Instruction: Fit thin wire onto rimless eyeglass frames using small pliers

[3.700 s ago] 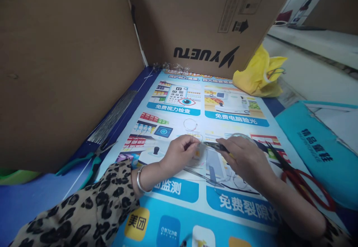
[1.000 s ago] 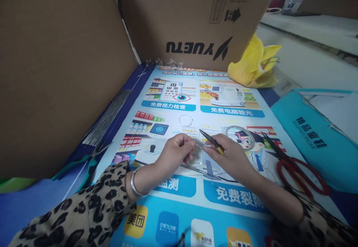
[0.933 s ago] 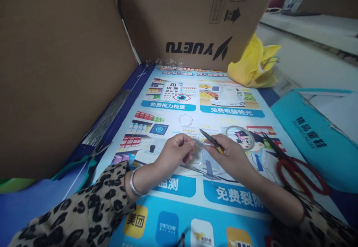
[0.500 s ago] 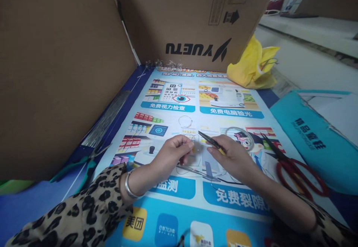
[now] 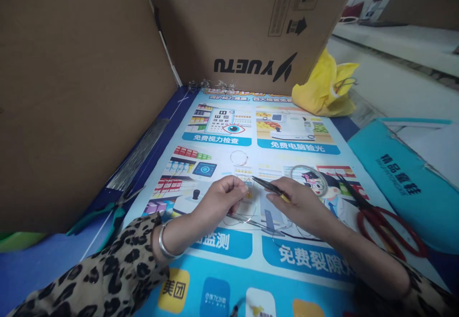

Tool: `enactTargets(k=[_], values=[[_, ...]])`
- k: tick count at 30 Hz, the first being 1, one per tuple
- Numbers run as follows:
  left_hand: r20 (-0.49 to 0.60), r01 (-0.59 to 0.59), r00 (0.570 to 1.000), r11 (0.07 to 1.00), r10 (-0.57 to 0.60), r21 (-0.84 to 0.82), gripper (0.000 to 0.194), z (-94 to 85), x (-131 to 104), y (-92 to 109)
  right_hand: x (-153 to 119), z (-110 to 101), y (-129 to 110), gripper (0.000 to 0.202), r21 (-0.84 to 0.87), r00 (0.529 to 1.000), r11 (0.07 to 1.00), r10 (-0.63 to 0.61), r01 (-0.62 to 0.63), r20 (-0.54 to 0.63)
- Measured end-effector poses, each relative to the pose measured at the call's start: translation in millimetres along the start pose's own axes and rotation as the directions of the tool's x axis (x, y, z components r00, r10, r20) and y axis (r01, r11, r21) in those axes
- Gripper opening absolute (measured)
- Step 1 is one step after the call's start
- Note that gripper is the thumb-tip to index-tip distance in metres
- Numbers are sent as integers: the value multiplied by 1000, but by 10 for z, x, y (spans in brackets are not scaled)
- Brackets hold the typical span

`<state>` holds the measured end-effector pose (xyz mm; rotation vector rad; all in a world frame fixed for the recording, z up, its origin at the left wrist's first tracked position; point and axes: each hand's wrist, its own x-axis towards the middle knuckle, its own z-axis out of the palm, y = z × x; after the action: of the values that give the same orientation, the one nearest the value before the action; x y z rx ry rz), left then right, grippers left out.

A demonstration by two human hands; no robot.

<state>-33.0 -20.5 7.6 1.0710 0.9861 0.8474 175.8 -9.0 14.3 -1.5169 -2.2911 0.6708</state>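
My left hand (image 5: 225, 197) is closed in a pinch over the printed poster, and a thin wire (image 5: 254, 207) loops out from beside its fingertips. In my right hand (image 5: 301, 202) is a pair of pliers (image 5: 268, 186) with dark jaws and a yellow-marked handle. The plier tips point left and lie close to my left fingertips; whether they touch the wire is too fine to see. Below the hands, several thin wires (image 5: 247, 219) lie on the poster. A small wire ring (image 5: 239, 158) rests on it further back.
Red-handled scissors (image 5: 385, 228) lie at right beside a teal shoebox (image 5: 398, 173). Teal-handled pliers (image 5: 107, 212) and a bundle of straight wires (image 5: 138, 154) lie at left. A yellow bag (image 5: 324, 90) stands at back right. Cardboard walls (image 5: 251, 25) enclose the back and left.
The plier jaws have shifted slightly left and down, nearer my left fingertips. My left hand keeps its pinch with little movement. The whole view has shifted slightly.
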Motion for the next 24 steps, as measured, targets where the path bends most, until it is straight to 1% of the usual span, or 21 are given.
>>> enactTargets(k=[6, 13, 19, 21, 24], values=[[-54, -21, 998, 994, 27, 109, 24, -14, 11, -10, -12, 21, 28, 27, -100, 1000, 995, 14, -13, 9], [-165, -16, 986, 994, 34, 109, 22, -35, 68, -66, -30, 44, -47, 30, -199, 995, 977, 85, -73, 49], [-211, -53, 975, 995, 71, 88, 23, -20, 72, -83, -28, 63, -61, 27, -120, 997, 992, 46, -38, 65], [-199, -42, 978, 997, 53, 59, 24, -16, 70, -81, -21, 60, -48, 27, -60, 997, 997, 48, -44, 64], [-162, 7, 987, 1000, -11, -22, 24, -17, 68, -63, -15, 48, -33, 29, 44, 996, 997, 58, -61, 65]])
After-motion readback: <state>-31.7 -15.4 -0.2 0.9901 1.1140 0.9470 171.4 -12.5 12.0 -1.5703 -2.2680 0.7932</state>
